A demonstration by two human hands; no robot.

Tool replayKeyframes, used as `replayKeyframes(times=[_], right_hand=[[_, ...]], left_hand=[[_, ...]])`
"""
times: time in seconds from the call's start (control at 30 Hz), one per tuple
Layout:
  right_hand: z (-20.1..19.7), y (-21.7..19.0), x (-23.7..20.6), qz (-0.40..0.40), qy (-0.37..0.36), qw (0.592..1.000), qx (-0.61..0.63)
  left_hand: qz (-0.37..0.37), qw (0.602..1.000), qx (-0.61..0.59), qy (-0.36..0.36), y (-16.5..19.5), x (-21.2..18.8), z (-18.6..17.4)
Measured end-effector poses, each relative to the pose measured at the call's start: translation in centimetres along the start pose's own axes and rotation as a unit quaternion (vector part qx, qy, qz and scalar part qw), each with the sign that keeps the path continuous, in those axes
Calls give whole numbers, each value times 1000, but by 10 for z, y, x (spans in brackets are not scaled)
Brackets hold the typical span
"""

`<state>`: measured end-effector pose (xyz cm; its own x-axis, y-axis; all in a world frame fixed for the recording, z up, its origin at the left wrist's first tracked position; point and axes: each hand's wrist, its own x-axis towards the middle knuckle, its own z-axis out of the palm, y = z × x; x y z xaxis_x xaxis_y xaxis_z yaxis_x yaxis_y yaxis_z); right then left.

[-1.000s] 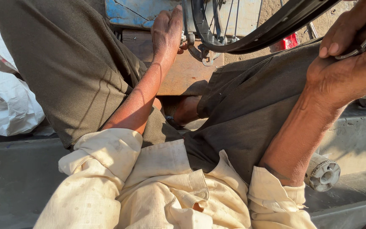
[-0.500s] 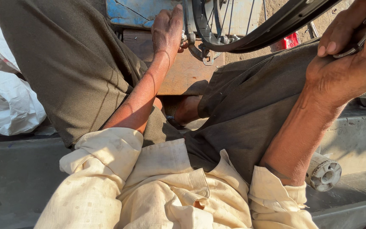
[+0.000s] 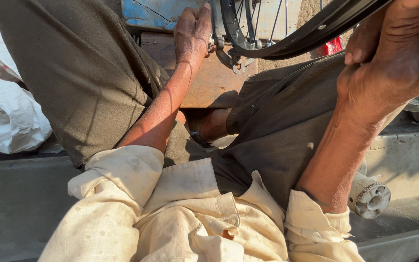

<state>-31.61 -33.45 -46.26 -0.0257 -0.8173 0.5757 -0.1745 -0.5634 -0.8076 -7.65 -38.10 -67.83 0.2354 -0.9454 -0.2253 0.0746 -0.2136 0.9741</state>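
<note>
- Black metal, curved and set with thin spokes, fills the top of the head view: a bicycle wheel rim (image 3: 311, 34) arcs from the upper middle to the upper right corner.
- Left hand (image 3: 192, 31) reaches forward past the knee, back of the hand up, fingers curled together around the grey metal hub parts (image 3: 231, 56) at the wheel's centre; how tight the grip is cannot be told, since the fingertips are hidden behind the hand.
- Right hand (image 3: 396, 53) is raised at the upper right, fingers bent and pressed close together against the rim, thumb tucked alongside; it appears clamped on the rim there.
- Both forearms are bare, with cream shirt sleeves (image 3: 122, 184) rolled up near the elbows.
- Olive-brown trousers (image 3: 83, 82) cover both raised knees, and the wheel sits between and beyond them.
- Under the hub lies a brown wooden board (image 3: 209, 82), with a chipped blue panel (image 3: 156, 12) just behind it.
- White plastic sheeting (image 3: 6, 116) is bunched at the left edge, well apart from the hands.
- Beside the right elbow a pale grey metal cylinder (image 3: 369, 196) with a toothed end rests on the grey ledge (image 3: 403, 160).
- Something small and red (image 3: 333, 46) shows beyond the rim.
</note>
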Motion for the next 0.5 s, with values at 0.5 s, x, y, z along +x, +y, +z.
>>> replayKeyframes(times=[0.5], right_hand=[[22,-36,-6,116,-225,958,-132]], left_hand=[[101,990,88,54,-9,9,7]])
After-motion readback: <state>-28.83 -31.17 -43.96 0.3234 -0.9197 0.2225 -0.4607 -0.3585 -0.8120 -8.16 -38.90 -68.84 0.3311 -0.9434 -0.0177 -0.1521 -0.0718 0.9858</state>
